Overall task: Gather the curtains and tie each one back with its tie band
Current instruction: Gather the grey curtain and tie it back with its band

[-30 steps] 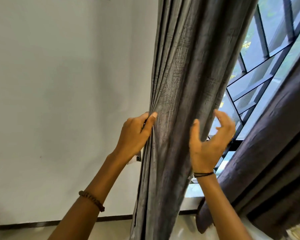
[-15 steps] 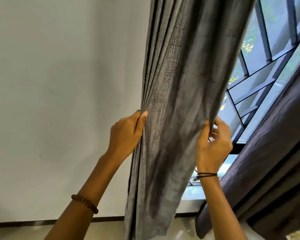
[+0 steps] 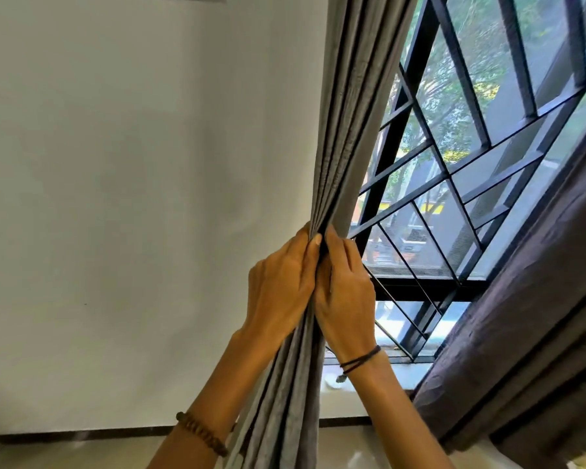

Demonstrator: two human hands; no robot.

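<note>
By the white wall (image 3: 115, 198), the left hand (image 3: 278, 289) grips the grey curtain (image 3: 349, 113), bunched into narrow folds; the right hand (image 3: 347, 296) clutches the same bunch, touching the left. Past the window grille (image 3: 454, 170), a brown curtain (image 3: 538, 299) hangs far right

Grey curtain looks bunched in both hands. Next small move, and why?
Probably hold the bunch with one hand and free the other to fetch the tie band. The left hand and right hand both grip the grey curtain, its pleats squeezed into a narrow bundle between them, and no tie band shows in view.
</note>
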